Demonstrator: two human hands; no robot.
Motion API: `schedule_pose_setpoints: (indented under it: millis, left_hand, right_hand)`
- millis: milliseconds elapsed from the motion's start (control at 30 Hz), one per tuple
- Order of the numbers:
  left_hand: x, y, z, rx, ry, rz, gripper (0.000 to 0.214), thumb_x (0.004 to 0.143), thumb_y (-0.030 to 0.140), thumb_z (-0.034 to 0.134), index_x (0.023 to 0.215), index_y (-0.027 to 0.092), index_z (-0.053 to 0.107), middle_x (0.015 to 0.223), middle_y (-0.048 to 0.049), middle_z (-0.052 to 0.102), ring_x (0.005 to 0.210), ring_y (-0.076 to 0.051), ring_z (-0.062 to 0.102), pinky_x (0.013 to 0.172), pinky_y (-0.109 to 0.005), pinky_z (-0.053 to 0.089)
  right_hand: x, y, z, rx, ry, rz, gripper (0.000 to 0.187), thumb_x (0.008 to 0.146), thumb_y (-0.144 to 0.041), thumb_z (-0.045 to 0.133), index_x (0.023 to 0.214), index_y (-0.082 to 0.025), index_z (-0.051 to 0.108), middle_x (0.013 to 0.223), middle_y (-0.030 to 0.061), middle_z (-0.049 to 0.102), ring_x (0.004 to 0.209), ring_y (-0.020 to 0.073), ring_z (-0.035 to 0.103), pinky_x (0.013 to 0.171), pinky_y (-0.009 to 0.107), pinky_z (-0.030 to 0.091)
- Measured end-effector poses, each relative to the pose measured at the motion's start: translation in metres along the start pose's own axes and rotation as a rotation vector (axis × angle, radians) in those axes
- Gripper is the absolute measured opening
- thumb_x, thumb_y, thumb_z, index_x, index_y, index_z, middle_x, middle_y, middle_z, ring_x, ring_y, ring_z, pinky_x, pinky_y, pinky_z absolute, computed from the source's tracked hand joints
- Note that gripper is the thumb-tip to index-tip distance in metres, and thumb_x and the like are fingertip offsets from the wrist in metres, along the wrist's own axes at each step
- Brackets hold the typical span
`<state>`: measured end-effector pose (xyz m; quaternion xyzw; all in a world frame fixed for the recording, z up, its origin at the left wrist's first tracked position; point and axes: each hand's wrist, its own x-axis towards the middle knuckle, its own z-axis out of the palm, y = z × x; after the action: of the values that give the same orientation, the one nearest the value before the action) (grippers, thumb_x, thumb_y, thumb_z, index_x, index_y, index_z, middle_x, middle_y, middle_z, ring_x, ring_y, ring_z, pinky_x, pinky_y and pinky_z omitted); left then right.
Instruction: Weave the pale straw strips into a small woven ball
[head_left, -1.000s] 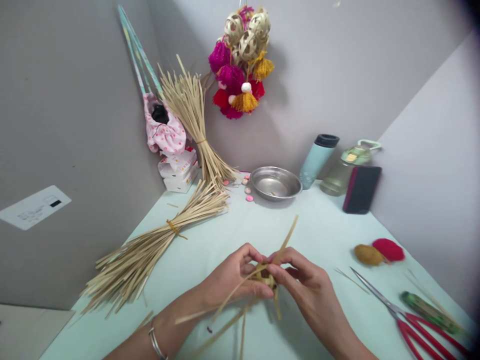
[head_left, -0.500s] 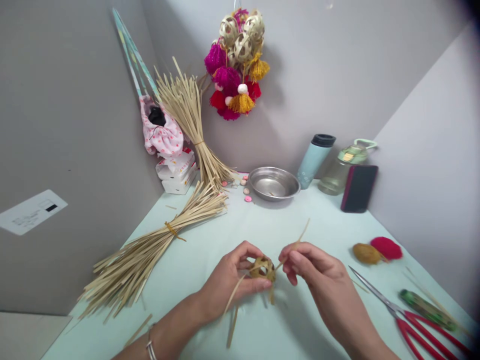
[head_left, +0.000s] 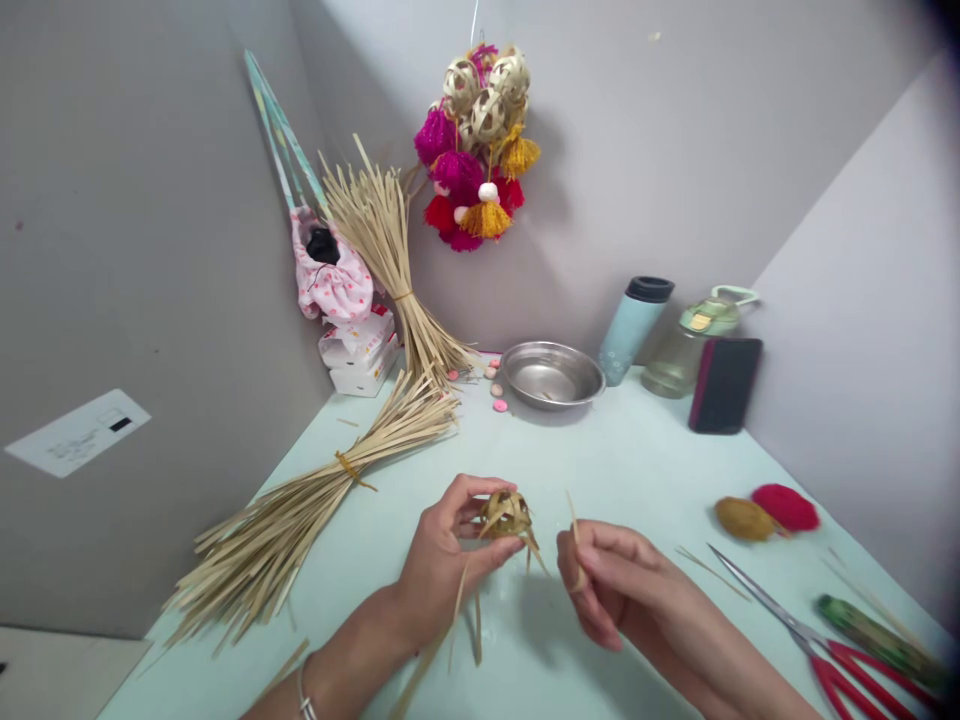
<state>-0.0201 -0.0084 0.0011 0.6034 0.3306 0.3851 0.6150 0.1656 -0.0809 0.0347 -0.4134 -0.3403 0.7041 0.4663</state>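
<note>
My left hand pinches a small woven straw ball between thumb and fingers, with open gaps showing in its weave. Loose straw ends stick out from the ball, some hanging below my thumb. To the right, apart from the ball, my right hand is closed on a thin straw strip that stands up between thumb and forefinger. Whether this strip still joins the ball, I cannot tell.
A tied straw bundle lies at left; another straw bundle leans on the back wall. Behind my hands stands a metal bowl. Red-handled scissors, yarn balls and a green-handled tool lie right, with a phone behind.
My right hand has moved down and away from the ball with its strip. My left hand has shifted slightly left and turned the ball. The whole view has tilted up a little.
</note>
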Motion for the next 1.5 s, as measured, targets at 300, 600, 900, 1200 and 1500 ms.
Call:
schedule_pose_setpoints:
  millis: [300, 600, 900, 1200, 1500]
  left_hand:
    - [0.0, 0.0, 0.001, -0.028, -0.041, 0.018, 0.042, 0.073, 0.029, 0.078, 0.109, 0.02, 0.059, 0.121, -0.0093, 0.066, 0.099, -0.021, 0.067, 0.088, -0.032, 0.051]
    - [0.0, -0.003, 0.002, -0.032, -0.063, 0.041, 0.042, 0.073, 0.028, 0.078, 0.109, 0.02, 0.059, 0.123, -0.0094, 0.065, 0.101, -0.022, 0.066, 0.089, -0.033, 0.051]
    - [0.002, -0.003, 0.001, -0.115, -0.056, -0.007, 0.041, 0.074, 0.028, 0.077, 0.109, 0.019, 0.058, 0.119, -0.0103, 0.066, 0.1, -0.021, 0.066, 0.088, -0.032, 0.05]
    - [0.005, -0.006, 0.001, -0.134, -0.049, -0.031, 0.039, 0.076, 0.026, 0.075, 0.11, 0.02, 0.057, 0.118, -0.0091, 0.066, 0.101, -0.019, 0.064, 0.089, -0.03, 0.049]
    - [0.003, -0.007, 0.002, -0.08, -0.194, -0.045, 0.042, 0.076, 0.023, 0.076, 0.115, 0.022, 0.059, 0.122, -0.0077, 0.066, 0.108, -0.02, 0.064, 0.092, -0.03, 0.049]
  right_hand:
    - [0.003, 0.009, 0.0, -0.173, -0.148, 0.088, 0.034, 0.083, -0.044, 0.067, 0.066, -0.015, 0.058, 0.057, -0.002, 0.054, 0.047, 0.0078, 0.045, 0.049, 0.021, 0.032]
    - [0.003, 0.01, -0.001, -0.213, -0.171, 0.128, 0.039, 0.079, -0.05, 0.069, 0.064, -0.016, 0.056, 0.057, -0.0023, 0.055, 0.045, 0.0076, 0.043, 0.048, 0.021, 0.033]
    - [0.005, 0.009, 0.0, -0.241, -0.117, 0.03, 0.037, 0.084, -0.045, 0.067, 0.065, -0.015, 0.056, 0.06, -0.0019, 0.055, 0.049, 0.0081, 0.046, 0.051, 0.022, 0.033]
    - [0.004, 0.0, -0.001, -0.1, 0.173, -0.213, 0.024, 0.083, -0.041, 0.071, 0.077, -0.018, 0.069, 0.073, 0.0017, 0.066, 0.06, 0.0129, 0.061, 0.058, 0.025, 0.05]
    - [0.007, -0.006, -0.01, 0.018, 0.367, -0.268, 0.017, 0.08, -0.036, 0.075, 0.08, -0.02, 0.073, 0.082, 0.0023, 0.071, 0.072, 0.0127, 0.068, 0.069, 0.022, 0.057]
